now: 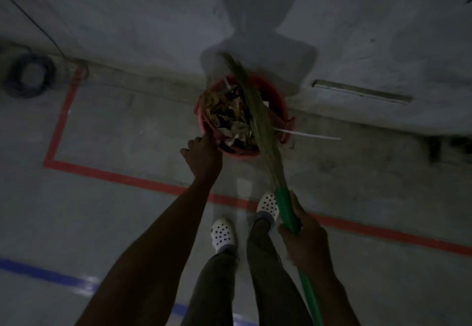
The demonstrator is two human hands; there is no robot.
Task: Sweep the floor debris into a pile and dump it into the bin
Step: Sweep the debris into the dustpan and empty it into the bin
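Note:
A red bin stands on the grey floor by the wall, filled with dry brown leaves and scraps. My left hand reaches to the bin's near-left rim and its fingers curl over the edge of something red there; the dim light hides exactly what. My right hand grips the green handle of a grass broom, whose bristles lie slanted across the top of the bin. A thin white stick pokes out of the bin to the right.
Red tape lines mark a box on the floor around the bin, and a blue line runs at lower left. My feet in white dotted clogs stand just before the bin. A dark coiled cable lies at far left.

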